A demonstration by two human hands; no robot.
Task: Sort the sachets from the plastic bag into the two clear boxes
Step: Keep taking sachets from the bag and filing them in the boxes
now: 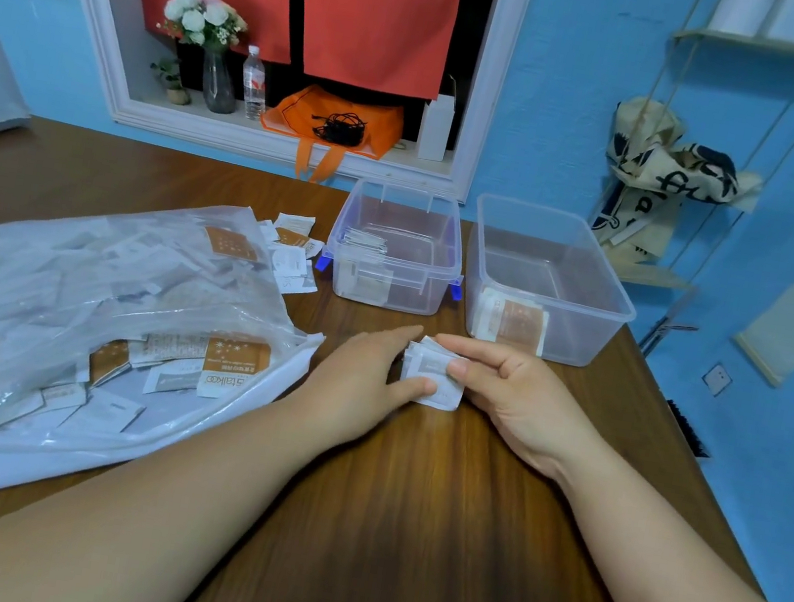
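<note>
A small stack of white sachets [432, 370] stands on the wooden table [403, 510] between my two hands. My left hand [362, 378] holds its left side with thumb and fingers, and my right hand [510, 396] pinches its right side. A large clear plastic bag [83, 329] full of white and brown sachets lies at the left. Two clear boxes stand behind my hands: the left box [395, 248] holds white sachets, the right box [549, 280] holds brown-and-white sachets against its front wall.
Several loose sachets [293, 253] lie between the bag's mouth and the left box. The table's right edge runs close past the right box. Behind, a window ledge carries a vase of flowers [206, 47], a water bottle [254, 83] and an orange bag [334, 127].
</note>
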